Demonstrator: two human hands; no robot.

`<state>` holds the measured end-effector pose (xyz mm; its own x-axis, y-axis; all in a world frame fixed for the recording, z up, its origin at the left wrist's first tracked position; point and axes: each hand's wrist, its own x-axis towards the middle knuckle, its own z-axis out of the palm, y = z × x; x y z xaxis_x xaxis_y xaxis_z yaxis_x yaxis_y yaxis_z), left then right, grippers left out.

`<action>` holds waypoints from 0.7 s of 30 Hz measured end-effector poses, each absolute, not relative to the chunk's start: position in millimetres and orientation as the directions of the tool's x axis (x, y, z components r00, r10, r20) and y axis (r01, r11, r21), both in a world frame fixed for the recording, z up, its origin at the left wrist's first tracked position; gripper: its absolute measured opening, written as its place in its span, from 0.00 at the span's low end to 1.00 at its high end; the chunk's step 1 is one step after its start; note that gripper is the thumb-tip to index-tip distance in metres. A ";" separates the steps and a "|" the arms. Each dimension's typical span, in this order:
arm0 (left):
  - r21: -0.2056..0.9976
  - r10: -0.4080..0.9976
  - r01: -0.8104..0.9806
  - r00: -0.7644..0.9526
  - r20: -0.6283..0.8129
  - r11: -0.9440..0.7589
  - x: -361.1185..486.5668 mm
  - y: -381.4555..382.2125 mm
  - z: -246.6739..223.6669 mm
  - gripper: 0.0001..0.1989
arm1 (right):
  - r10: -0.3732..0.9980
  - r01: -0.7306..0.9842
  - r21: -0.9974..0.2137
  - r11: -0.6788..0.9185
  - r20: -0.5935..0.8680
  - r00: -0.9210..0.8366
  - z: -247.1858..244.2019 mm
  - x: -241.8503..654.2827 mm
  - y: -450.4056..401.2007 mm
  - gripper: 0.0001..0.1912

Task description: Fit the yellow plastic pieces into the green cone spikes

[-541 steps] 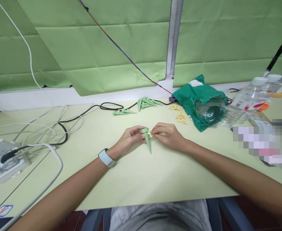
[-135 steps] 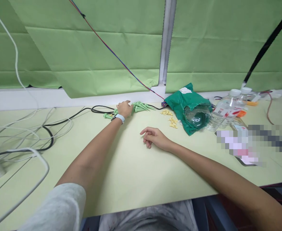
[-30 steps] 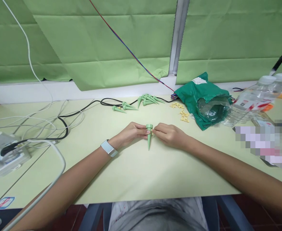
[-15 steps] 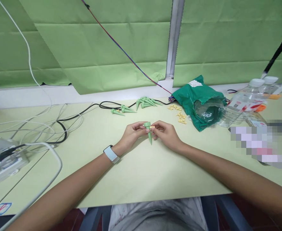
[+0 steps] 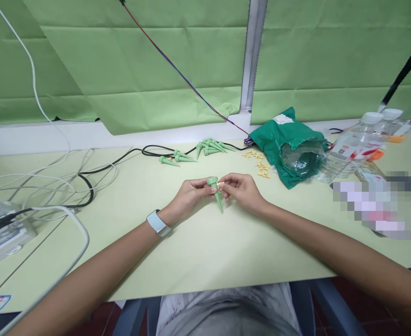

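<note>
My left hand (image 5: 193, 196) pinches a green plastic plant watering spike (image 5: 217, 195) near its wide collar, its tip pointing down and slightly right. My right hand (image 5: 242, 192) is closed on a small yellow plastic piece (image 5: 221, 185), held against the spike's side just under the collar. Whether the piece sits inside the spike or only touches it, I cannot tell. Beyond the hands lie more green spikes (image 5: 210, 145) in a pile, with a few others (image 5: 182, 157) to their left. Several small yellow pieces (image 5: 261, 168) are scattered by the bag.
A torn green plastic bag (image 5: 279, 140) lies at the back right, beside clear bottles (image 5: 354, 144). Black cable (image 5: 121, 156) runs along the back of the table. White cords and a power strip (image 5: 5, 228) occupy the left side. A blurred flat item (image 5: 370, 207) lies at right.
The spike has tilted a little, its collar leaning left. My right hand has turned the yellow piece against the spike's side. The whole view has shifted slightly.
</note>
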<state>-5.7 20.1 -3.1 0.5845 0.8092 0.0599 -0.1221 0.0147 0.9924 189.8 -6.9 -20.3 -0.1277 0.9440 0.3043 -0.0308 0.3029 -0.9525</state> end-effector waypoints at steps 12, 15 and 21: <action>0.997 0.780 -0.071 0.626 0.017 0.035 -4.1 17.7 -0.7 0.12 | 0.952 0.026 -0.969 0.246 0.236 -0.194 -21.0 196.5 -7.8 0.15; 0.996 0.774 -0.089 0.633 0.039 0.022 -2.4 16.5 2.6 0.11 | 0.947 0.005 -0.965 0.261 0.255 -0.196 -17.9 194.0 -9.2 0.15; 0.984 0.836 -0.153 0.549 0.008 0.091 -3.8 19.1 -2.9 0.11 | 0.922 0.338 -0.862 0.377 0.313 -0.229 -11.3 220.6 0.6 0.14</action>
